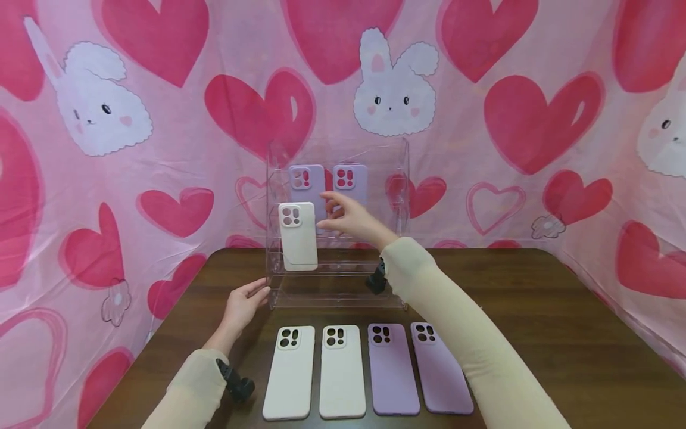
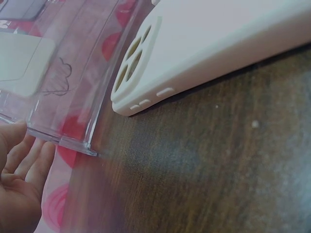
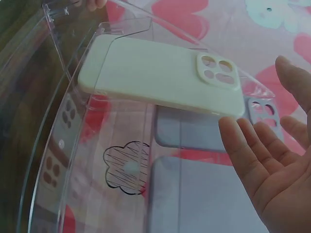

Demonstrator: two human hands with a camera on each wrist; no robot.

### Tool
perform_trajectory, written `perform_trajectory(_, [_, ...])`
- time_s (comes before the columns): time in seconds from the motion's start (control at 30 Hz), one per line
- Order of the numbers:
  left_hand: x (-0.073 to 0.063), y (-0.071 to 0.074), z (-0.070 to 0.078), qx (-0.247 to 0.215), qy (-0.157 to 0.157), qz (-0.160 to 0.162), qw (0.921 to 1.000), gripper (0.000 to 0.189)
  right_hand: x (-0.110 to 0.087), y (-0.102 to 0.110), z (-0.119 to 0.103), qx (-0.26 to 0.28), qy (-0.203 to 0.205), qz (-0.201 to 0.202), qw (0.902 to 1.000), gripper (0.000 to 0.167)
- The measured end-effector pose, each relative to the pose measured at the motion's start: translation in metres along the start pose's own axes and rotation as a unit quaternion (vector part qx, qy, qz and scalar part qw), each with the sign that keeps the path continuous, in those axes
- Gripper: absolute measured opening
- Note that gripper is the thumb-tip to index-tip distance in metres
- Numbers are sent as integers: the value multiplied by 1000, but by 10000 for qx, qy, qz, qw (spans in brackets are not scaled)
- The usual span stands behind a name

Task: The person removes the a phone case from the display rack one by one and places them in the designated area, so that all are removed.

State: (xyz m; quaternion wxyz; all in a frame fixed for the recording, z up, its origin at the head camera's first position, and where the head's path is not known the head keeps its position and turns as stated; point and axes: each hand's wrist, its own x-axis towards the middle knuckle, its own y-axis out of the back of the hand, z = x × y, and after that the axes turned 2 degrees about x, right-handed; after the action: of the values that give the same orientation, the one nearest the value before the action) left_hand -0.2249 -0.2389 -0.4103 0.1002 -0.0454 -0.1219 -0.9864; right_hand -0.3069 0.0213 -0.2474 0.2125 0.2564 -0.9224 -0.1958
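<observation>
A clear display stand (image 1: 337, 301) stands on the table with a white phone case (image 1: 299, 238) upright in a front tier. Behind and above it are two lilac phone cases (image 1: 316, 193) (image 1: 358, 179). My right hand (image 1: 348, 215) is just right of the white case's upper edge, thumb and fingers apart with nothing between them. In the right wrist view, the fingertips (image 3: 228, 124) are close by the camera-hole end of that case. My left hand (image 1: 246, 307) pinches the stand's lower left edge; in the left wrist view, its thumb (image 2: 14, 133) overlaps that edge.
In front of the stand, two white phone cases (image 1: 289, 375) (image 1: 343, 375) and two purple ones (image 1: 393, 372) (image 1: 442, 375) lie in a row on the dark wooden table (image 1: 536, 333). A pink cloth (image 1: 461, 137) with hearts and rabbits hangs behind.
</observation>
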Motion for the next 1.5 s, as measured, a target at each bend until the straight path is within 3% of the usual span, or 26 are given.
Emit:
perform_trajectory(0.4, [-1, 0, 2, 2, 45, 11, 10000, 38, 20, -22, 11, -76, -362, -34, 9993, 74])
perform_trajectory(0.93, [2, -1, 0, -6, 73, 6, 10000, 37, 21, -36, 19, 257, -617, 130, 9977, 82])
perform_trajectory(1.1, [1, -1, 0, -15, 65, 8, 10000, 38, 22, -40, 20, 140, -407, 306, 9986, 77])
perform_trajectory(1.23, [0, -1, 0, 25, 44, 5, 10000, 37, 22, -44, 21, -11, -250, 496, 9985, 64])
perform_trajectory(1.5, [0, -1, 0, -26, 33, -7, 10000, 37, 20, -50, 23, 249, -21, 547, 9982, 50])
